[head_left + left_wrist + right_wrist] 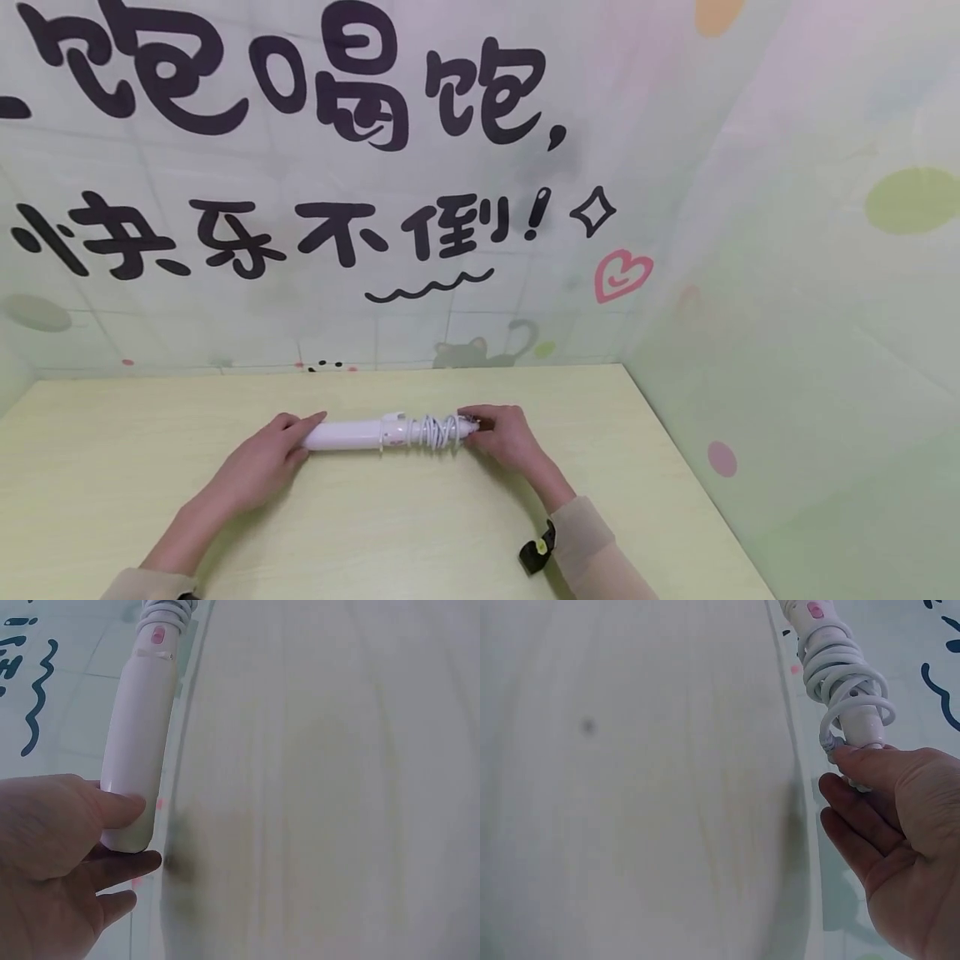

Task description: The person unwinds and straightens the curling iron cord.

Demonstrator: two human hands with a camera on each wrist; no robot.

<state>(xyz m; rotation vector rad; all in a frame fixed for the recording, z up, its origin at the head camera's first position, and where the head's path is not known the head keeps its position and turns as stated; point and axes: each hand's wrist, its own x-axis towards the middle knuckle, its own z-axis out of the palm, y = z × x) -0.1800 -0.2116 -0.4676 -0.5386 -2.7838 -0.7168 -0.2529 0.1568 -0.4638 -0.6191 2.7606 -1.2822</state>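
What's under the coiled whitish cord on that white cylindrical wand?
Under the coiled whitish cord: the narrow section of the white cylindrical wand; bits of white surface show between loops. The surface directly beneath the loops is covered; any markings there can't be seen.

White wand (367, 434), pink button (158, 634)

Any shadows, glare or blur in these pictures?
Head view: soft, even light, crisp lettering, faint shadows on the table; left wrist view: greyer, table grain blurred, soft shadow near the left grip; right wrist view: wand and cord fairly clear, table grain blurred, soft shadow beside the right grip; no strong glare anywhere.
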